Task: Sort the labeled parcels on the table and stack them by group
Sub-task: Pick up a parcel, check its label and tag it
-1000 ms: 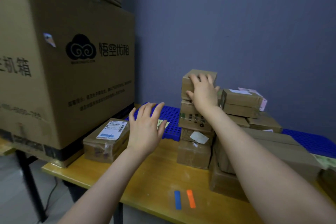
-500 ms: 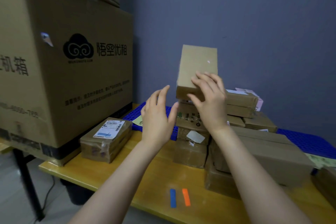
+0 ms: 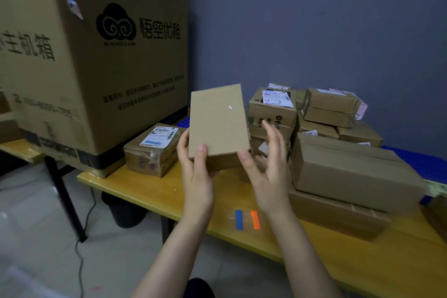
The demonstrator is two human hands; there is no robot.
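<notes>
I hold a small brown parcel (image 3: 217,121) up in the air in front of me, its plain side facing me. My left hand (image 3: 196,172) grips its lower left corner, thumb on the face and fingers behind. My right hand (image 3: 263,172) is beside the lower right corner with fingers spread, its thumb near the parcel's edge. Behind stands a stack of labelled parcels (image 3: 272,113). Another labelled parcel (image 3: 153,150) lies on the yellow table (image 3: 150,186) to the left.
A huge printed carton (image 3: 96,60) fills the left side. Large flat boxes (image 3: 350,172) and several small parcels (image 3: 331,109) are piled at the right. Blue and orange tape marks (image 3: 246,219) sit near the table's front edge. A blue mat (image 3: 425,164) lies along the wall.
The parcel came off the top of the stack and moved left and toward me. My left hand took hold of it; my right hand's fingers came off it.
</notes>
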